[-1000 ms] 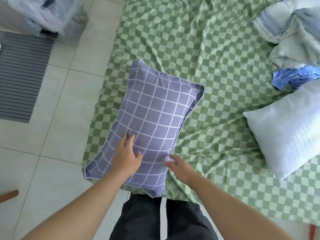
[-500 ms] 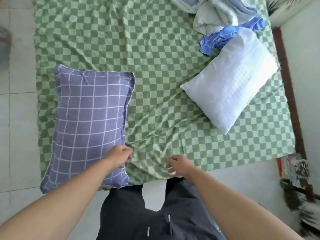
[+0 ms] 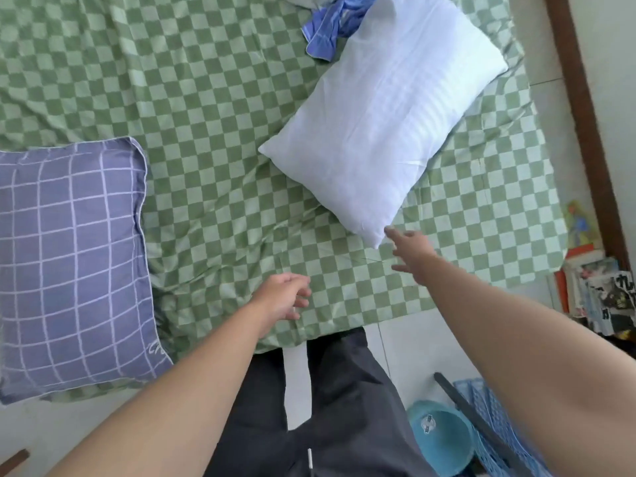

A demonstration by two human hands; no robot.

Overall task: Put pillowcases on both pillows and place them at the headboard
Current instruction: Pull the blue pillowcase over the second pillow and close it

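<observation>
One pillow (image 3: pixel 74 266) lies cased in purple-grey cloth with a white grid at the left of the bed (image 3: pixel 213 108), its near end overhanging the mattress edge, while the second, a bare white pillow (image 3: pixel 385 132), rests at an angle to the right on the green checked sheet. A person stands at the bed's edge with both arms out. Right hand (image 3: pixel 411 254) stretches toward the white pillow's near corner, fingers spread and straight, the forefinger tip at or just short of the fabric; contact cannot be told for sure. Left hand (image 3: pixel 282 297) hangs over the sheet between the two pillows, fingers loosely curled and holding nothing. By the look of it, half the job is done and the step in hand is fetching the uncased pillow. The next move likely calls for a grip on that corner to draw it closer, then for the crumpled blue cloth (image 3: pixel 330 27) lying against its far end, which may be the second case, though that is not certain. White pillow looks plump and soft, faintly striped, smooth but for a few creases, and should give under a pinch. No headboard shows clearly in view.
</observation>
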